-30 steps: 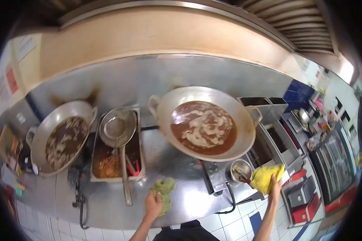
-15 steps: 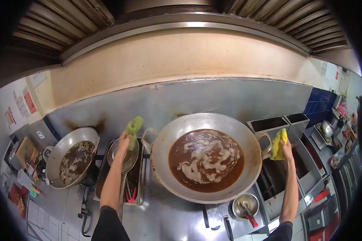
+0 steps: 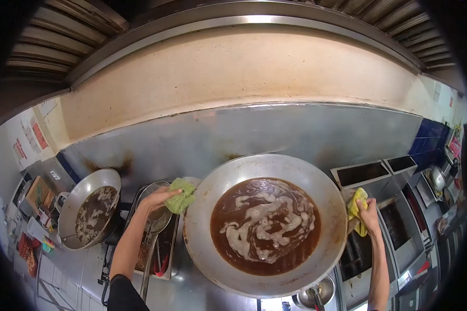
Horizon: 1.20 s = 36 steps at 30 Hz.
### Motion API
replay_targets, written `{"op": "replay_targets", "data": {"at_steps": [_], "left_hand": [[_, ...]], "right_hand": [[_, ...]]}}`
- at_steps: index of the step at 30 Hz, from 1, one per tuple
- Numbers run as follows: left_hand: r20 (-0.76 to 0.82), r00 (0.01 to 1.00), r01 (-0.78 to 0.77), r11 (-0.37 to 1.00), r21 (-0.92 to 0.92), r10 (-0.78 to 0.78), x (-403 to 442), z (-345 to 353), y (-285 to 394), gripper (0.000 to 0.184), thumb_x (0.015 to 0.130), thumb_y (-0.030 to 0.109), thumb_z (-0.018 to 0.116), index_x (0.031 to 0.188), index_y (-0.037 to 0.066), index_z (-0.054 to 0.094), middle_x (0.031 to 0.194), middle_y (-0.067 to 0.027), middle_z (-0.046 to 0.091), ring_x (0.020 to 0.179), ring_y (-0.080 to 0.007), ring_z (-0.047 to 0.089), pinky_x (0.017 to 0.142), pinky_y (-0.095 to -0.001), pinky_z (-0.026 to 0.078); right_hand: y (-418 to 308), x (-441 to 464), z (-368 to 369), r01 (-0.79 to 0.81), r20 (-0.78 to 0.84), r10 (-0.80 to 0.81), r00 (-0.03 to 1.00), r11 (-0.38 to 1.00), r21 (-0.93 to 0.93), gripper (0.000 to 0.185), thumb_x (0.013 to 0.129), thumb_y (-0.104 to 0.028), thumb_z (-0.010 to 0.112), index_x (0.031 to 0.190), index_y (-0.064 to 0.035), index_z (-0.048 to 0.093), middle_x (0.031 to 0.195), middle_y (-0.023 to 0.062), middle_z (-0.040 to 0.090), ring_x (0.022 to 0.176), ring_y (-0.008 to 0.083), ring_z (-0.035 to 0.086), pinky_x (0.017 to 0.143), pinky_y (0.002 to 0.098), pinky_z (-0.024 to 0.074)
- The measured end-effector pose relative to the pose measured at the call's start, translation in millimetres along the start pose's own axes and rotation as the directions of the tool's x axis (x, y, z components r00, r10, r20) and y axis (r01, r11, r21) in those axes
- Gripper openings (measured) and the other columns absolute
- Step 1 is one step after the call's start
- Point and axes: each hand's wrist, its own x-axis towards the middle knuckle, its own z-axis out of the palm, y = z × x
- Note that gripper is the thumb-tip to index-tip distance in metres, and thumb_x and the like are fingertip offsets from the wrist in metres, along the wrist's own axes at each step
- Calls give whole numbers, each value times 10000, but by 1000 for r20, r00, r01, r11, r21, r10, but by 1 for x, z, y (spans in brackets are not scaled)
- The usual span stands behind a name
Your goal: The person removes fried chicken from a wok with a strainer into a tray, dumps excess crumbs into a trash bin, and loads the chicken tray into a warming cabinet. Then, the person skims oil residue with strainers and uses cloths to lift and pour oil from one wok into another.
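Observation:
A large metal wok holds brown liquid with pale foam swirls. My left hand grips a green cloth at the wok's left handle, which the cloth mostly hides. On the other side, my right hand is closed on a yellow cloth over the right handle. Below the wok's front edge, a small metal bowl with a utensil in it is partly covered by the rim.
A smaller wok with dark liquid stands at the left. Between the woks, a strainer lies over a tray with red-handled tongs. Rectangular metal wells are at the right, and a metal wall rises behind.
Both hands have risen from the counter's front to the large wok's handles, cloths in their grip. The view has tilted up, and the wok now covers more of the small bowl.

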Motion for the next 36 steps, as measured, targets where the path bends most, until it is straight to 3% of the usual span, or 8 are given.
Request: {"op": "replay_targets", "data": {"at_steps": [2,4,6,12,16,25,27,36], "left_hand": [[42,967,251,968,17,-251,-11,12,29,512,922,371,593,1208,-52,553,1140,-127,628,1036,-201,609,870,-325,488],[-2,981,193,980,-48,-193,-7,22,23,490,921,353,595,1196,-50,558,1135,-125,629,1025,-205,615,854,-327,497],[-39,989,135,983,-121,-141,-4,25,8,467,920,335,598,1184,-49,563,1130,-122,630,1015,-209,621,839,-328,505],[-63,998,-2,959,-283,-16,-25,24,2,418,927,307,584,1134,-56,593,1035,-120,662,900,-195,643,765,-350,516],[-104,992,32,943,-331,-70,-58,-2,29,349,940,249,552,1123,-43,606,1005,-120,674,858,-198,664,737,-338,536],[-209,978,-30,967,-253,-24,-175,-99,57,375,950,237,514,1161,-66,578,1111,-156,641,952,-196,649,810,-327,531],[-162,986,-49,887,-458,-30,-210,-112,72,366,948,228,515,1158,-66,576,1099,-149,643,956,-195,647,808,-320,533],[-265,964,-140,854,-502,2,-331,-99,121,348,940,217,492,1194,-9,568,1113,-117,646,935,-188,651,785,-314,544]], "right_hand": [[10,7,3,-312,236,292,927,949,54,471,912,-413,590,921,55,639,772,152,631,727,240,593,680,371,459],[-38,7,-8,-309,294,290,911,951,19,463,942,-385,557,932,71,640,798,143,652,745,205,607,687,362,469],[-15,6,-2,-384,359,272,893,877,290,450,972,-350,520,918,81,638,813,114,661,736,164,601,675,349,471],[-16,12,-7,-256,89,246,965,958,132,447,972,-351,527,919,77,645,820,80,657,774,131,579,695,313,467],[-68,34,-52,-302,384,198,902,925,231,453,966,-385,529,909,49,646,780,44,636,690,113,545,611,308,451],[-180,67,-103,-278,278,223,934,944,177,424,936,-399,515,1012,4,618,822,63,641,666,159,614,587,292,496],[-206,70,-116,-253,363,173,916,949,186,403,940,-388,506,985,-5,623,795,54,633,651,155,607,578,293,492],[-282,78,-142,-224,667,-67,742,913,341,334,974,-302,451,952,-22,633,778,56,643,632,153,614,562,291,500]]}}
